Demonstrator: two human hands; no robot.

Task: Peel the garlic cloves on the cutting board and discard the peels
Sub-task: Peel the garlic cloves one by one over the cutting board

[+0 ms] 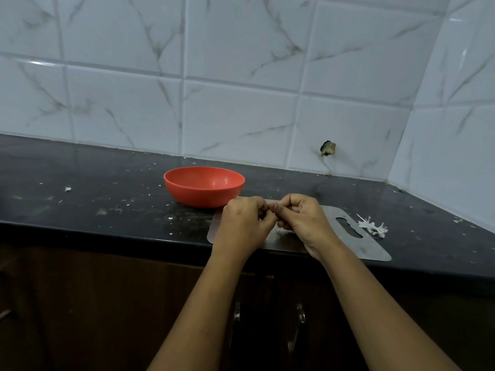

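Both hands meet over the steel cutting board (372, 250), pinching something small.
The left hand (242, 223) and right hand (302, 218) have their fingers (281, 207) curled tight, tips touching above the board; what they pinch is hidden, probably a garlic clove. A white scrap of peel (280, 231) lies on the board just beneath them. A red bowl (203, 187) stands just behind the board on the dark worktop (93, 199), and a heap of peels (373, 228) lies beside the board's handle end.

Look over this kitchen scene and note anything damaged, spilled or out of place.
A wall tile has a broken hole just above the counter. White garlic peels lie loose on the counter right of the cutting board, not discarded; pale scraps dot the counter.
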